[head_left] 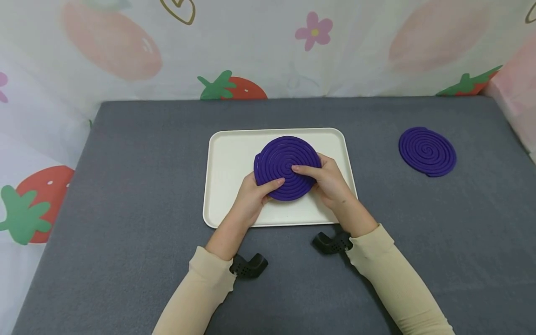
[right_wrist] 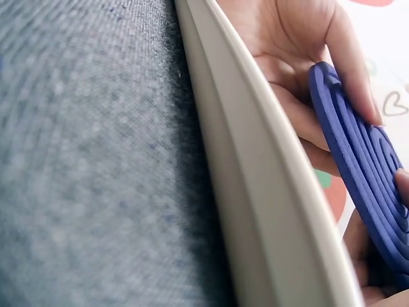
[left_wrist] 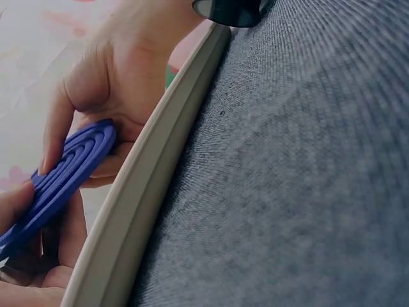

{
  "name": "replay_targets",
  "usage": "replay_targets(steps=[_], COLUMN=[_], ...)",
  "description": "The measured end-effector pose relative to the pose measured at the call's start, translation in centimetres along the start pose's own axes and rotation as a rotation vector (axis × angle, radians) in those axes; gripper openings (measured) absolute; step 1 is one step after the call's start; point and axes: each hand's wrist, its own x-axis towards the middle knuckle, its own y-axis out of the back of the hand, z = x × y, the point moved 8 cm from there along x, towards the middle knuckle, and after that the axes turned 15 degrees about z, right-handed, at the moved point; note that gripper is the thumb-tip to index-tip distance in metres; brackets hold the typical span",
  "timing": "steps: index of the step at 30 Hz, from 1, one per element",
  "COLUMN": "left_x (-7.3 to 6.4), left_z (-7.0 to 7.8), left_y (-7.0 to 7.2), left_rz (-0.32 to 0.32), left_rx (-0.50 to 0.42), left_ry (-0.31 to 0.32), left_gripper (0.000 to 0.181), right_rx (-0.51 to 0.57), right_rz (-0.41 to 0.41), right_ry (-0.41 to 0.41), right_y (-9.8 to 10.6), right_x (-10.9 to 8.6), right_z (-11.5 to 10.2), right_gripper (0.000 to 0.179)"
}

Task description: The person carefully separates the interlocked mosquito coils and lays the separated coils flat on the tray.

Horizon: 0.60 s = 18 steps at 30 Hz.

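A flat purple disc (head_left: 288, 153), wound like a spiral coil, is held slightly tilted above a white tray (head_left: 222, 186). My left hand (head_left: 252, 197) grips its lower left edge, the thumb lying on top and the fingers underneath. The right hand (head_left: 332, 184) pinches the right side, with its thumb near the spiral's centre. In the left wrist view the disc (left_wrist: 73, 163) shows edge-on, several coils thick, between the two hands. From the right wrist its rim (right_wrist: 348, 166) also appears, partly behind the tray's wall (right_wrist: 255, 160). Most underlying fingers are hidden.
A second purple spiral disc (head_left: 427, 151) lies flat on the grey cloth-covered table (head_left: 125, 209), right of the tray. Behind the table hangs a white curtain (head_left: 360, 51) printed with strawberries and flowers. Each wrist carries a black camera (head_left: 250, 266).
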Motion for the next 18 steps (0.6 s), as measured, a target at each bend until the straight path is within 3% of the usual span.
replay_targets(steps=[6, 12, 18], left_x=[-0.1, 0.0, 0.1], left_z=[0.1, 0.7, 1.4], left_y=[-0.3, -0.3, 0.0], left_rz=[-0.039, -0.027, -0.001], left_rx=[-0.051, -0.13, -0.199], left_ry=[0.006, -0.036, -0.078], left_gripper=[0.052, 0.05, 0.041], right_rx=[0.042, 0.184, 0.245], right_rz=[0.053, 0.093, 0.173], right_ry=[0.017, 0.028, 0.006], right_y=[0.3, 0.9, 2.1], right_x=[0.2, 0.5, 0.8], right_z=[-0.1, -0.8, -1.3], right_gripper=[0.042, 0.01, 0.026])
